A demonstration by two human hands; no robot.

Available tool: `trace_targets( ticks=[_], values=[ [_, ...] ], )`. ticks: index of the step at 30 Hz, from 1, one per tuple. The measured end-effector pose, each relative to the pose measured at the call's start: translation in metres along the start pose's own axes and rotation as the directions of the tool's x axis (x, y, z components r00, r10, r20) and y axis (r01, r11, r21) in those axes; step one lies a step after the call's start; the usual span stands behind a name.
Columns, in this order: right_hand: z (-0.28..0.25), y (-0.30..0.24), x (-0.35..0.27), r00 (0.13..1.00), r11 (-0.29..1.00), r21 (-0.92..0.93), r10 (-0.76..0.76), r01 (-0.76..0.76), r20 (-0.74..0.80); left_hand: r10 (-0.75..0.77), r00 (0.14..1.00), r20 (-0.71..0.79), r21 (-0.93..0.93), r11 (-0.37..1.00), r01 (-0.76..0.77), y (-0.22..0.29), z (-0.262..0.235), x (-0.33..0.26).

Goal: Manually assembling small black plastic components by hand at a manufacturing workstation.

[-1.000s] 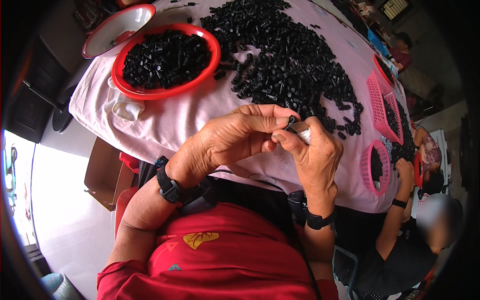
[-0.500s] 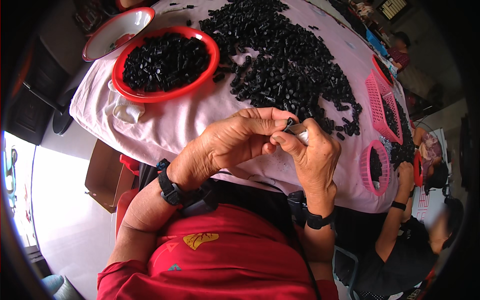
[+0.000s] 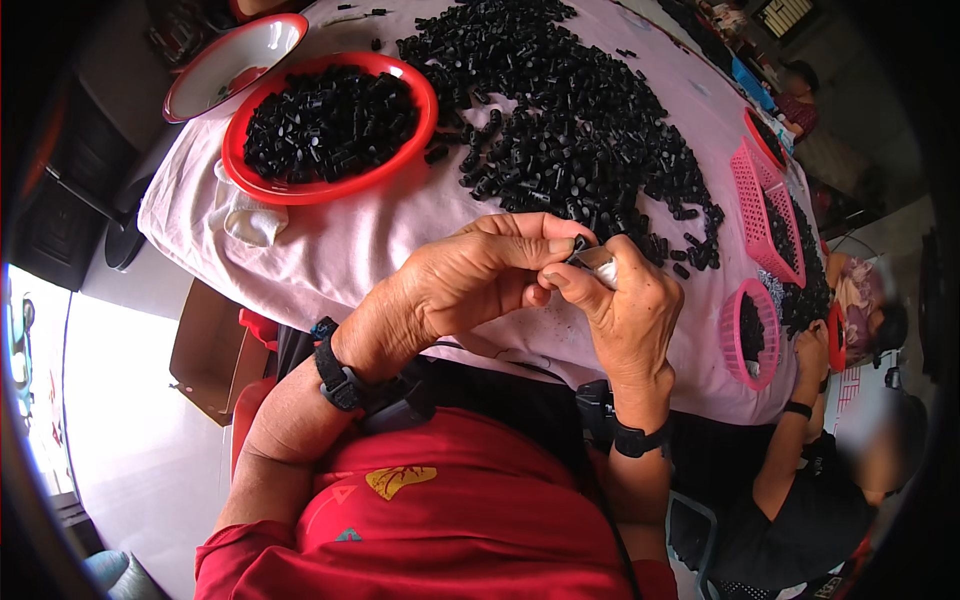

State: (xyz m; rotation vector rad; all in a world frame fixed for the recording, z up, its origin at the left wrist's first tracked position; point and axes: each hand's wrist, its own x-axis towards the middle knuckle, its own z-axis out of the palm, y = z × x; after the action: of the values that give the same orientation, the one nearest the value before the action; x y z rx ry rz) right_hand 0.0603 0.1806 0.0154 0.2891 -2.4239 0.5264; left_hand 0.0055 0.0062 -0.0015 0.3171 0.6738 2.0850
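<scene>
Above the near part of the table, my hands meet in front of a large heap of small black cylindrical pieces [image 3: 560,130]. My left hand [image 3: 470,272] pinches one small black piece [image 3: 580,243] between thumb and fingers. Closed in my right hand [image 3: 635,310] is a small flat blade with a white wrapped grip [image 3: 606,272]. The blade's tip end lies against the black piece, and my right thumb presses close beside it. Fingers cover most of both items, so the exact contact is hidden.
A red basin [image 3: 428,135] full of black pieces stands left of the heap, beside a white red-rimmed bowl [image 3: 205,65]. Pink baskets [image 3: 750,190] stand at the right, where another person's hand [image 3: 812,345] is at work. A cardboard box [image 3: 205,350] is below the table's left side.
My hands keep almost the same pose, with the blade against the black piece. At the right, the other person's head and hand have shifted slightly.
</scene>
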Motion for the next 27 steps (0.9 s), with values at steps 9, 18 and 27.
trace_targets(
  ticks=[9, 18, 27],
  values=[
    [-0.0007, 0.0021, -0.0008, 0.999, 0.999, 0.044, 0.022, -0.024, 0.042, -0.003, 1.000, -0.004, 0.008, 1.000, 0.003, -0.0009, -0.0009, 0.0006],
    [-0.0023, 0.0015, -0.0001, 0.999, 1.000, 0.011, 0.008, -0.009, 0.041, -0.004, 1.000, -0.001, -0.042, 0.999, 0.004, -0.0009, -0.0005, 0.0017],
    [-0.0016, 0.0003, -0.0002, 0.998, 0.999, 0.024, 0.032, -0.033, 0.057, 0.002, 1.000, 0.005, 0.018, 1.000, -0.002, -0.0026, -0.0047, 0.0020]
  ],
)
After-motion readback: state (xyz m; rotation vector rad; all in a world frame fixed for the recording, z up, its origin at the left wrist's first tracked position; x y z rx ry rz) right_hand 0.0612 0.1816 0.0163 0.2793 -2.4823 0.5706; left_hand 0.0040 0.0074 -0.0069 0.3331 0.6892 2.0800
